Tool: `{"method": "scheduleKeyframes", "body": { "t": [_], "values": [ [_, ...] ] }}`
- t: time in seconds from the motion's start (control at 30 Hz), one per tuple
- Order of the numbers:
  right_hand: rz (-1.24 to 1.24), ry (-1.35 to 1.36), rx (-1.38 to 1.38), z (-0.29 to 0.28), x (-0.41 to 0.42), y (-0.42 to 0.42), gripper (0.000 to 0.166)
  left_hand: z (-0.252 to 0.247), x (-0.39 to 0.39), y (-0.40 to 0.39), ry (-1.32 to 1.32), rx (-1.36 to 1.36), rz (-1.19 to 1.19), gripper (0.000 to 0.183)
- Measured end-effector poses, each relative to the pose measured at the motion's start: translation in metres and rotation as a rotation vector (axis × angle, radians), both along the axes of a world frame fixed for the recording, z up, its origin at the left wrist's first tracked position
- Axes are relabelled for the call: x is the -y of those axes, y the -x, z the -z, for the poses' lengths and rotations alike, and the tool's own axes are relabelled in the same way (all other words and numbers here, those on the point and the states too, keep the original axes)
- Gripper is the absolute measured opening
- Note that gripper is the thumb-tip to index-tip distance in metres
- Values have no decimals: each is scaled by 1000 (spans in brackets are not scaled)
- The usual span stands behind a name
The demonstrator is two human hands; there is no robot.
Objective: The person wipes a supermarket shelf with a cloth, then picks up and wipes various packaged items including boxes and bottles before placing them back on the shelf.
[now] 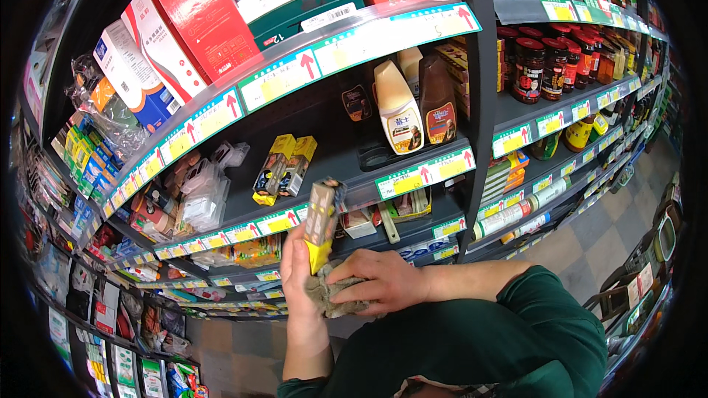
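My left hand [297, 268] is upright in front of the shelf, its fingers around a narrow carton [323, 213] with brown printed sides and a yellow lower end. A crumpled grey-brown cloth [332, 287] is bunched in my right hand [381, 282], against the carton's lower end. Behind the carton, two similar yellow-and-dark cartons [285, 168] stand on the dark shelf [337, 138]. Farther right on that shelf are a cream-capped bottle [399, 108] and a brown bottle [438, 102], probably shoe polish.
Price labels [426, 174] line the shelf edges. Clear plastic boxes [204, 193] sit left of the cartons. Above stand a red box [207, 16] and white boxes [160, 47]. Red-lidded jars [528, 69] fill the right-hand shelf. Tiled floor [597, 221] runs along the aisle; a dark basket [625, 265] is at far right.
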State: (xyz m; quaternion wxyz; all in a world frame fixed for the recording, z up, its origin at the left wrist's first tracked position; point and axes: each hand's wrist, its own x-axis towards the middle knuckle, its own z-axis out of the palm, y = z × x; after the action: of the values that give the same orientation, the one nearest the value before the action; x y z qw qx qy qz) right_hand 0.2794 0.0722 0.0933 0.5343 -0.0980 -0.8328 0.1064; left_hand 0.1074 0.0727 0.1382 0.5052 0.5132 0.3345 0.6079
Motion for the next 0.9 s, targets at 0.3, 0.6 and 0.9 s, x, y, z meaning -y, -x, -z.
{"method": "scheduleKeyframes", "body": {
  "t": [0.3,0.6,0.9],
  "values": [
    [-75,21,59,6,2,-23,56,-56,-86,-7,-833,-1195,-883,31],
    [-40,26,26,7,5,-41,55,-50,-130,-11,-827,-1425,-1048,27],
    [95,65,-157,1,6,-66,50,-62,-97,-41,-1002,-1128,-686,27]
  ]
}}
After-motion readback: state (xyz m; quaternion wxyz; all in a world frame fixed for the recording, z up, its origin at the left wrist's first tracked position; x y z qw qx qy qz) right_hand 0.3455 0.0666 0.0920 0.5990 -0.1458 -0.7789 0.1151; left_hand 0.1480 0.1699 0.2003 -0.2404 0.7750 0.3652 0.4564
